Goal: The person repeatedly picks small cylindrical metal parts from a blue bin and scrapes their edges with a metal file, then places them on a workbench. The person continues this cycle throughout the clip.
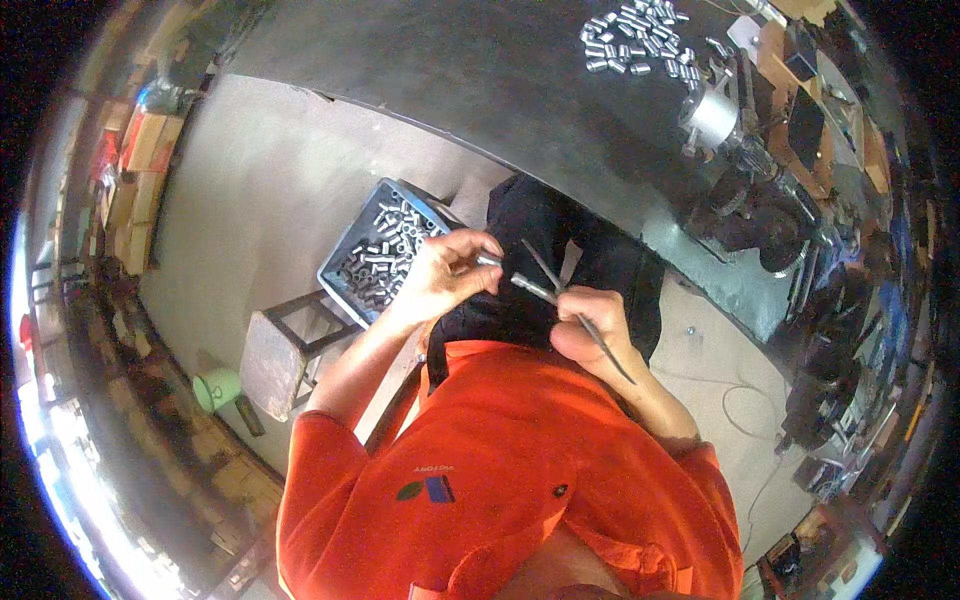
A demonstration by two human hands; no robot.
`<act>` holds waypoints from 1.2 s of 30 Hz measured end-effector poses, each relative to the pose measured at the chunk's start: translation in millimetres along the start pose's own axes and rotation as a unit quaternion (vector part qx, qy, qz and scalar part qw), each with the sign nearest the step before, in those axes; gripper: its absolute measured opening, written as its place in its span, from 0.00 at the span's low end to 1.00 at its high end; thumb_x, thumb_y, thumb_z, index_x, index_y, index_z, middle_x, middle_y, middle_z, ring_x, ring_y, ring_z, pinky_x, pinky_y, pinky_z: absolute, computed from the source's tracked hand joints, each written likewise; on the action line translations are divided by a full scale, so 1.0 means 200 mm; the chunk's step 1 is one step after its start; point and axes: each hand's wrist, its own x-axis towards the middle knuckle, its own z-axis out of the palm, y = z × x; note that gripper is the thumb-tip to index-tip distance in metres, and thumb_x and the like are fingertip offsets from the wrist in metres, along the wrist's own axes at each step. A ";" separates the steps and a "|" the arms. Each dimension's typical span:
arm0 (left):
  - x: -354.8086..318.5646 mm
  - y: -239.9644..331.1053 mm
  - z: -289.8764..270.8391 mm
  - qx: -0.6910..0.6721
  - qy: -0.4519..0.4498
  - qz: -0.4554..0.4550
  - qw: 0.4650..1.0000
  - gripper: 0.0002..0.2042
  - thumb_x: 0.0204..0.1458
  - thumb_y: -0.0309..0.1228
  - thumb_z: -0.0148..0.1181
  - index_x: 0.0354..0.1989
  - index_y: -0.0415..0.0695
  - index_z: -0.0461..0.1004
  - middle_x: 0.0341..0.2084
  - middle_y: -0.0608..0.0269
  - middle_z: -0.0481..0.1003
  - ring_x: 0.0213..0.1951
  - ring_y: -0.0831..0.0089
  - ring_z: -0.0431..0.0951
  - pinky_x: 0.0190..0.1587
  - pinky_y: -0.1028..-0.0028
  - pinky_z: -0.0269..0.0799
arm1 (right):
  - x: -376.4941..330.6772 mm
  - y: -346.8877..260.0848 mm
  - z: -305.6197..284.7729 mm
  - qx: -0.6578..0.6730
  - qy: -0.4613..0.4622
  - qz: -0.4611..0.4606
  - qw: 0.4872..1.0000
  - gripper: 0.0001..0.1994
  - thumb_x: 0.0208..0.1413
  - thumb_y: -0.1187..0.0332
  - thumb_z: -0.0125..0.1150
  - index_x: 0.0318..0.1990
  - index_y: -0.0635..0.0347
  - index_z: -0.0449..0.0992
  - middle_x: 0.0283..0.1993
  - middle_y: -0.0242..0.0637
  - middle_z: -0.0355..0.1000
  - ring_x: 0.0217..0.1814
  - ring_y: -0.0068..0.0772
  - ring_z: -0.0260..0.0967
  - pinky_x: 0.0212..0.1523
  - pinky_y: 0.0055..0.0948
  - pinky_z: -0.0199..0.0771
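A dark workbench fills the upper part of the view, well above the fingers; its near edge runs diagonally from upper left down to the right, and the pale concrete floor opens wide to the left of the left hand, giving free room on that side. Beyond the right hand the bench edge is crowded by a dark machine with a shiny metal cylinder at its top. Below the fingers lies the person's lap in dark cloth, then the orange shirt.

Just left of the left fingers, almost touching the knuckles, sits a blue plastic crate of small metal sleeves, resting on a stool whose frame juts out lower left. A green mug stands on the floor farther down and left. A loose heap of the same metal sleeves lies on the bench, well above and right of both hands.

The left hand has its fingertips pressed together, pinching a small metal sleeve. The right hand is closed around thin metal rods, thumb against forefinger; one rod's tip reaches toward the sleeve, another end trails down past the wrist. The two hands sit close, a narrow gap between them over the lap.
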 end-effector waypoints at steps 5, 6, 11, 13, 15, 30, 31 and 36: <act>0.01 -0.10 -0.06 0.354 0.143 0.103 0.919 0.11 0.38 0.21 0.64 0.33 0.39 0.74 0.24 0.59 0.74 0.22 0.73 0.73 0.27 0.74 0.69 | -0.02 -0.13 -0.04 0.092 -0.048 -0.059 0.993 0.14 0.38 0.70 0.61 0.16 0.59 0.58 0.16 0.36 0.52 0.16 0.36 0.53 0.17 0.33 0.48; 0.01 -0.11 -0.06 0.374 0.140 0.119 0.909 0.12 0.36 0.21 0.65 0.33 0.40 0.74 0.24 0.58 0.74 0.21 0.71 0.74 0.26 0.73 0.69 | -0.02 -0.14 -0.03 0.076 -0.059 -0.085 0.992 0.15 0.38 0.69 0.61 0.16 0.58 0.57 0.16 0.36 0.51 0.15 0.36 0.52 0.17 0.34 0.47; 0.02 -0.14 -0.05 0.395 0.133 0.196 0.888 0.14 0.32 0.20 0.65 0.32 0.40 0.74 0.22 0.57 0.72 0.21 0.65 0.73 0.25 0.71 0.69 | -0.01 -0.16 0.00 0.085 -0.074 -0.073 0.991 0.16 0.39 0.67 0.60 0.16 0.58 0.55 0.16 0.36 0.51 0.15 0.37 0.52 0.17 0.34 0.48; 0.02 -0.15 -0.06 0.393 0.127 0.221 0.884 0.15 0.30 0.21 0.66 0.32 0.41 0.74 0.21 0.58 0.71 0.21 0.63 0.73 0.24 0.70 0.68 | 0.00 -0.16 0.01 0.103 -0.078 -0.048 0.990 0.16 0.40 0.66 0.59 0.16 0.59 0.56 0.16 0.36 0.52 0.15 0.36 0.53 0.17 0.33 0.49; 0.02 -0.14 -0.06 0.423 0.106 0.227 0.871 0.15 0.29 0.22 0.65 0.31 0.42 0.74 0.21 0.59 0.71 0.22 0.61 0.73 0.25 0.68 0.69 | 0.01 -0.16 0.02 0.135 -0.086 -0.004 0.987 0.16 0.40 0.64 0.59 0.16 0.59 0.57 0.16 0.37 0.53 0.16 0.36 0.54 0.18 0.33 0.50; 0.45 -0.01 -0.07 0.422 0.135 0.214 0.870 0.11 0.40 0.32 0.65 0.32 0.42 0.77 0.13 0.55 0.70 0.17 0.63 0.74 0.23 0.67 0.69 | -0.08 -0.11 -0.07 -0.044 0.073 -0.082 0.993 0.13 0.34 0.72 0.60 0.15 0.58 0.58 0.16 0.36 0.52 0.14 0.37 0.53 0.15 0.34 0.48; 0.54 0.05 -0.06 0.425 0.129 0.203 0.873 0.11 0.40 0.33 0.65 0.32 0.42 0.78 0.14 0.54 0.71 0.18 0.62 0.75 0.24 0.67 0.70 | -0.08 -0.13 -0.10 -0.024 0.082 -0.078 0.993 0.12 0.33 0.74 0.58 0.14 0.58 0.58 0.15 0.36 0.53 0.14 0.37 0.54 0.15 0.34 0.48; 1.10 0.15 -0.06 0.413 0.167 0.312 0.839 0.11 0.41 0.32 0.64 0.32 0.41 0.78 0.16 0.56 0.73 0.21 0.66 0.77 0.27 0.70 0.71 | -0.08 -0.14 -0.04 0.002 0.093 -0.058 0.994 0.10 0.32 0.78 0.56 0.13 0.59 0.59 0.14 0.37 0.53 0.14 0.37 0.54 0.15 0.35 0.48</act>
